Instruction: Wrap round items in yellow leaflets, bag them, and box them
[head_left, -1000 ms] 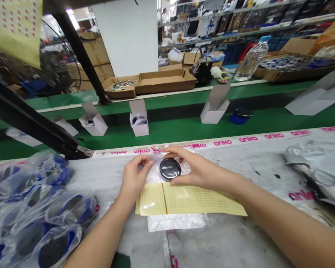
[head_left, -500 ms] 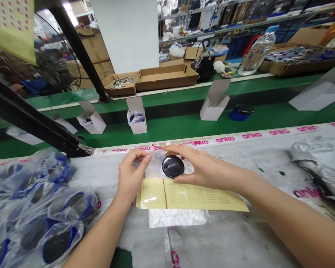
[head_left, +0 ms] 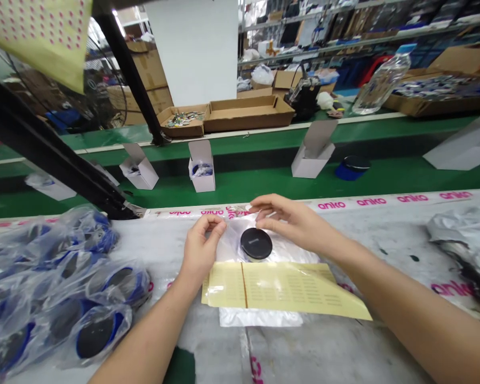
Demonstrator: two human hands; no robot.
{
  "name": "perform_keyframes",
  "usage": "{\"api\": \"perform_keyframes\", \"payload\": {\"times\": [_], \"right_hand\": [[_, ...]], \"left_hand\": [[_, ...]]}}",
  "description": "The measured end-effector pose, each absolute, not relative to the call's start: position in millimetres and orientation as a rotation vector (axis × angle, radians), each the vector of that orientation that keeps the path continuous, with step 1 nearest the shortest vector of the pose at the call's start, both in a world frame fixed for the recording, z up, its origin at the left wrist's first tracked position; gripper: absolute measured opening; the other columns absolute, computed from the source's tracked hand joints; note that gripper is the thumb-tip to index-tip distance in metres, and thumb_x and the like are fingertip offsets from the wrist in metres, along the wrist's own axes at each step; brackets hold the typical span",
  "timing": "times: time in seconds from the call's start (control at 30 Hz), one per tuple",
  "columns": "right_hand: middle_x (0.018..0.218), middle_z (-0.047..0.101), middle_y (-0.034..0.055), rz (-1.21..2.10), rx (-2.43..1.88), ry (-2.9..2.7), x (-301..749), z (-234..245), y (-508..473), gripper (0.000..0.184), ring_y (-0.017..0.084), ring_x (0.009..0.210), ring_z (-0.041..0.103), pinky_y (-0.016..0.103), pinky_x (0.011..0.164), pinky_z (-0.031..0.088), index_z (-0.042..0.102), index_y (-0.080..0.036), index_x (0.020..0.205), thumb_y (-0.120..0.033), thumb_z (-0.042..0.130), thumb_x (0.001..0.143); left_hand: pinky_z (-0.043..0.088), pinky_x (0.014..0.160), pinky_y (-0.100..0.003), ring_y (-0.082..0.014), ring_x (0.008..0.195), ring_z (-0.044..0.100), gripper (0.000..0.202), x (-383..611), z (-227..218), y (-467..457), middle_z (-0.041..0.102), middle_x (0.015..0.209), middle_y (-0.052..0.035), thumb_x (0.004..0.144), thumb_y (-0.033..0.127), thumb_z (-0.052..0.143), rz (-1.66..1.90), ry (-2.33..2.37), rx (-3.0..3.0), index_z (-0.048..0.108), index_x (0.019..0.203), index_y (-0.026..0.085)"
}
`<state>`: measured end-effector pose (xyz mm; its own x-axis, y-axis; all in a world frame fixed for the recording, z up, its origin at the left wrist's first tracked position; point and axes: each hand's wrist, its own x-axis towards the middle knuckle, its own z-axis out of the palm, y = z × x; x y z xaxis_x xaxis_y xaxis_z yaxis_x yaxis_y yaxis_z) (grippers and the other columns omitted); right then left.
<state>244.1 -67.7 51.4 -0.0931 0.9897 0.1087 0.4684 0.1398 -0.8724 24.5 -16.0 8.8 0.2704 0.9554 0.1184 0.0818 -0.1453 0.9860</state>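
Note:
A round black disc [head_left: 256,243] lies inside a clear plastic bag [head_left: 260,318] on the worktop, just beyond a yellow label sheet [head_left: 284,290] that covers the bag's middle. My left hand [head_left: 202,250] pinches the bag's top left corner between thumb and fingers. My right hand [head_left: 292,221] hovers over the bag's top edge, fingertips pinching the plastic just above the disc. Both hands sit at the far edge of the worktop, beside the pink-lettered tape strip [head_left: 344,203].
A heap of bagged blue-rimmed discs [head_left: 64,282] fills the left. A grey plastic bundle [head_left: 464,240] lies at the right. Beyond runs a green conveyor [head_left: 264,184] with open white boxes [head_left: 202,165] [head_left: 314,149] and a blue disc [head_left: 352,166]. A black frame strut [head_left: 56,160] slants at left.
My right hand has let go of the black disc and risen to the bag's top edge. The disc now lies free inside the bag. My left hand kept its pinch.

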Motion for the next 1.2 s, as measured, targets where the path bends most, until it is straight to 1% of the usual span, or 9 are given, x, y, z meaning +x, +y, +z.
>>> {"api": "perform_keyframes", "payload": {"times": [0.1,0.3,0.43,0.53,0.63,0.77,0.9,1.0,1.2], "right_hand": [[0.109,0.074,0.0079,0.791,-1.42,-1.763,236,53,-46,0.028,0.024,0.096,0.067,0.04,0.088,0.052,0.07,-0.021,0.105,-0.039,0.069,0.083],[0.086,0.073,0.0031,1.29,-1.261,-1.997,227,59,-1,0.03,0.02,0.082,0.065,0.032,0.074,0.05,0.073,-0.018,0.092,-0.04,0.081,0.072],[0.077,0.073,0.0022,1.219,-1.369,-2.102,226,65,-2,0.012,0.019,0.076,0.065,0.031,0.072,0.047,0.071,-0.019,0.077,-0.03,0.071,0.08],[0.094,0.075,0.0048,0.856,-1.477,-2.032,223,71,-28,0.019,0.021,0.086,0.066,0.034,0.08,0.048,0.074,-0.02,0.09,-0.035,0.061,0.09],[0.112,0.071,0.0065,0.797,-1.444,-2.106,219,75,-61,0.042,0.026,0.102,0.064,0.037,0.086,0.05,0.07,-0.025,0.118,-0.046,0.074,0.083],[0.134,0.063,0.0062,0.779,-1.456,-2.197,229,77,-90,0.056,0.028,0.122,0.059,0.042,0.101,0.049,0.056,-0.032,0.138,-0.036,0.071,0.085],[0.136,0.062,0.0101,0.585,-1.693,-1.907,265,78,-104,0.059,0.031,0.117,0.063,0.044,0.097,0.054,0.053,-0.026,0.137,-0.047,0.069,0.084],[0.134,0.063,0.0127,0.512,-1.926,-1.93,287,76,-111,0.056,0.035,0.117,0.062,0.048,0.095,0.054,0.055,-0.023,0.135,-0.042,0.067,0.083],[0.131,0.062,0.0125,0.326,-1.676,-2.144,246,74,-96,0.041,0.033,0.123,0.055,0.048,0.101,0.047,0.061,-0.024,0.124,-0.034,0.075,0.086]], "left_hand": [[0.044,0.079,-0.028,-0.0161,0.082,0.06,0.016,25,8,-17,0.066,0.083,-0.0004,0.084,0.035,0.066,1.067,0.995,1.512,0.061,0.085,0.02],[0.043,0.073,-0.027,-0.0147,0.075,0.059,0.015,24,9,-18,0.065,0.079,0.0007,0.084,0.034,0.065,1.062,0.937,1.503,0.061,0.084,0.02],[0.043,0.071,-0.027,-0.0139,0.072,0.057,0.016,23,10,-19,0.062,0.074,0.0021,0.084,0.035,0.065,1.041,0.948,1.483,0.059,0.084,0.02],[0.045,0.074,-0.028,-0.015,0.075,0.058,0.015,23,9,-19,0.063,0.077,0.0009,0.084,0.033,0.065,1.05,0.975,1.476,0.058,0.087,0.02],[0.048,0.082,-0.032,-0.0178,0.083,0.062,0.029,23,7,-18,0.066,0.087,-0.0018,0.082,0.035,0.068,1.043,0.986,1.481,0.061,0.106,0.02],[0.047,0.087,-0.034,-0.0197,0.087,0.062,0.04,22,4,-18,0.069,0.094,-0.0034,0.078,0.029,0.07,0.99,1.074,1.604,0.067,0.117,0.021],[0.047,0.081,-0.033,-0.0192,0.083,0.063,0.021,20,5,-18,0.074,0.091,-0.0026,0.079,0.026,0.066,0.947,1.129,1.607,0.072,0.099,0.021],[0.048,0.077,-0.031,-0.0197,0.082,0.066,0.012,20,8,-20,0.075,0.085,-0.0025,0.081,0.03,0.066,0.943,1.089,1.606,0.07,0.084,0.02],[0.051,0.082,-0.031,-0.0212,0.095,0.068,0.017,20,14,-24,0.076,0.096,-0.0056,0.087,0.034,0.066,1.04,0.938,1.753,0.076,0.084,0.022]]}}
